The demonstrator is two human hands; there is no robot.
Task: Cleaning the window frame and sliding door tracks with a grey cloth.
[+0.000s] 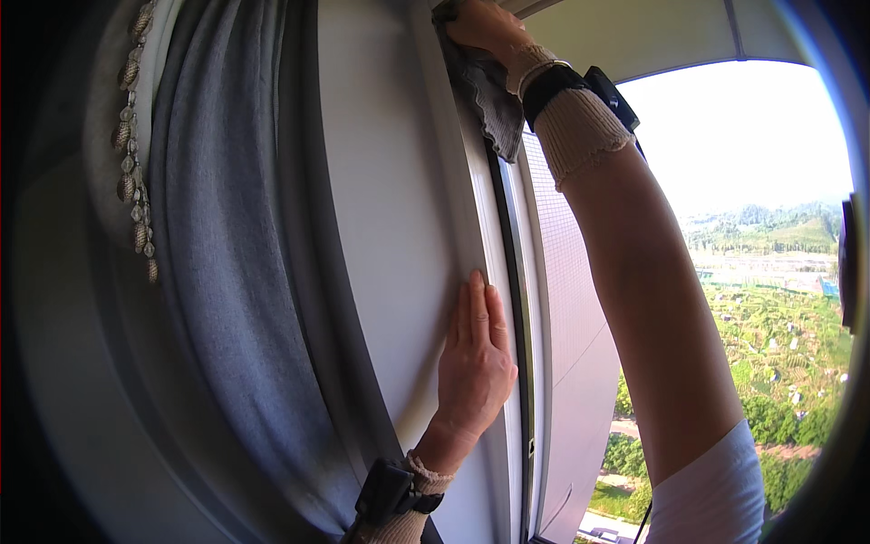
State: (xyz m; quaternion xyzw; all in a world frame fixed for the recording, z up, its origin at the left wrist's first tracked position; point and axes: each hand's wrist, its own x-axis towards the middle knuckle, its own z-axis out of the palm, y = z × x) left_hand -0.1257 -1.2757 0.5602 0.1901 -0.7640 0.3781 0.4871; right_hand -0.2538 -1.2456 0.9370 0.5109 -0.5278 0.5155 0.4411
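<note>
My right hand (486, 28) is raised at the top of the view and grips a grey ribbed cloth (499, 102), which hangs down against the upper part of the window frame (503, 272). Its fingertips are partly hidden by the cloth and the picture's edge. Lower down, my left hand (478, 370) lies flat with fingers pointing up on the white wall edge (401, 204) beside the frame; it holds nothing. Both wrists wear knitted beige cuffs with black strapped devices.
A grey curtain (224, 224) hangs to the left, with a beaded tassel string (129, 156) beyond it. To the right, past the dark frame channel, are a tiled outer wall (571, 306) and an open view far down to greenery, a road and hills.
</note>
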